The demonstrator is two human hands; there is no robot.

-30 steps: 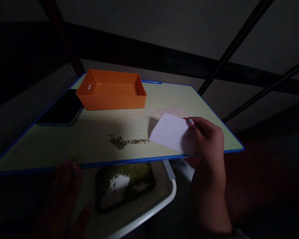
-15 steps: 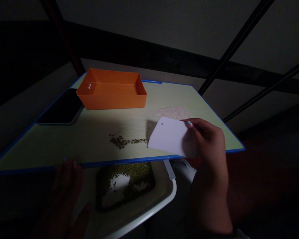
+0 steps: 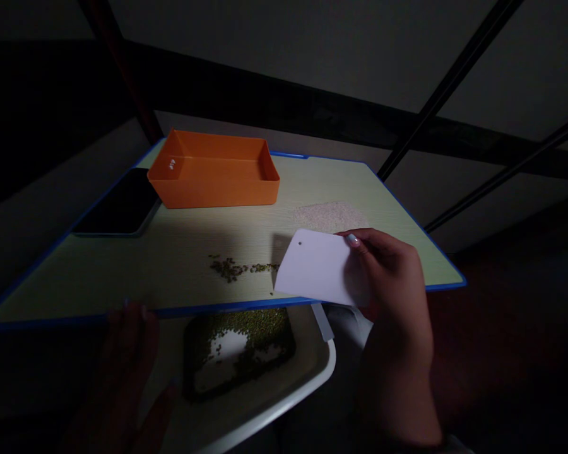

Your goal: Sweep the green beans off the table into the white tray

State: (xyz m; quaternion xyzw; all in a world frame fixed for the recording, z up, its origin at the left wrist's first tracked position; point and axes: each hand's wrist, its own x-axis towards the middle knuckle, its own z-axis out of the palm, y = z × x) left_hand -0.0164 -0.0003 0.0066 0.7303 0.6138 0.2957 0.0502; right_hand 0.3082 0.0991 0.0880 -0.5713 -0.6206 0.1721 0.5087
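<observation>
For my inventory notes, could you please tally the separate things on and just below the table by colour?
Orange: 1, the box
Black: 1, the phone
White: 3, the card held in the right hand, the tray by the left hand, the rice patch
Green: 2, bean scatter on the table, bean pile in the tray
Total: 7

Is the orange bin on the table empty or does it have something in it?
Empty, as far as shows: the orange bin shows only bare orange floor and walls; its near corner is hidden by the front wall.
</observation>
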